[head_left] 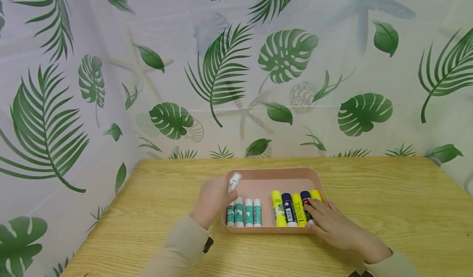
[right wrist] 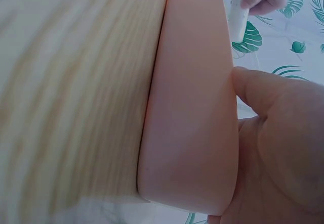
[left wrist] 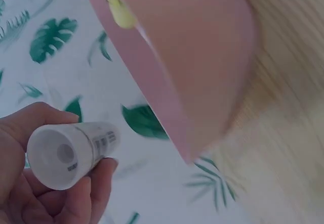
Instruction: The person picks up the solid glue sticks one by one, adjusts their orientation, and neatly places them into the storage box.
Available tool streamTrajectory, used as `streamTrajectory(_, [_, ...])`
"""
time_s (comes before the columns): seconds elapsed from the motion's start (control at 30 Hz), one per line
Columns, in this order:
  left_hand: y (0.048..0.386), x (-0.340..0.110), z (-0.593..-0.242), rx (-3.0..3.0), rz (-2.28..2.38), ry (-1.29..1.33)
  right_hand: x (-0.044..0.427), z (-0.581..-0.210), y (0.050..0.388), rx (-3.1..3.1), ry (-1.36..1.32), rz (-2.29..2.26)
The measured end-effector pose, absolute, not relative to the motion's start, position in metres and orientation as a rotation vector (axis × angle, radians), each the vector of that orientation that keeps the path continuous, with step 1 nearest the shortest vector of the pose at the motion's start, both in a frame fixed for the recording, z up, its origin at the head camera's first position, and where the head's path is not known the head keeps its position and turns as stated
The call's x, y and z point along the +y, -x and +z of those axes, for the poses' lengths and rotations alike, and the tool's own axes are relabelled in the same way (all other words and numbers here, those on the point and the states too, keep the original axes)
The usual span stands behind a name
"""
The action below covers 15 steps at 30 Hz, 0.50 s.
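Note:
A pink tray (head_left: 266, 230) stands on the table with two groups of glue sticks in it. On its left side lie several green-and-white glue sticks (head_left: 239, 212); on its right, yellow ones (head_left: 278, 209) alternate with dark blue ones (head_left: 289, 209). My left hand (head_left: 212, 199) grips a white-ended glue stick (left wrist: 73, 150) above the tray's left end, its round hollow end facing the left wrist camera. My right hand (head_left: 334, 225) rests over the tray's front right corner, fingers stretched across the rightmost glue sticks. In the right wrist view, the thumb (right wrist: 248, 85) touches the tray's rim.
The wooden table (head_left: 159, 199) extends around the tray on every side. Behind it and at the left hangs a white leaf-patterned cloth (head_left: 236, 125), which meets the table's back edge.

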<state>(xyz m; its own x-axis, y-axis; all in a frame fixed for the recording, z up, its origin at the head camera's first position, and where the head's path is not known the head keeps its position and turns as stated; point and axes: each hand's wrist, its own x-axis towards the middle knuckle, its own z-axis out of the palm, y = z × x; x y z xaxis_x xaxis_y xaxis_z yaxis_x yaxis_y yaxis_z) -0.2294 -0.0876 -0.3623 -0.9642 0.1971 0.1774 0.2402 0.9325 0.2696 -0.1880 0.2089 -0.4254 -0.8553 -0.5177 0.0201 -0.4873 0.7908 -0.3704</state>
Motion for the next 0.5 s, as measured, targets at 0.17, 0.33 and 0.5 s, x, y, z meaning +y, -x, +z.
streamTrajectory(0.17, [0.218,-0.055,-0.362,-2.985,-0.474,0.380,0.208,-0.424,0.187,2.891,0.811,-0.574])
streamTrajectory(0.33, [0.214,-0.032,-0.368,-3.004,-0.425,0.427,0.208,-0.422,0.187,2.888,0.804,-0.557])
streamTrajectory(0.5, [0.218,-0.015,-0.381,-3.054,-0.385,0.444,0.208,-0.424,0.187,2.891,0.813,-0.553])
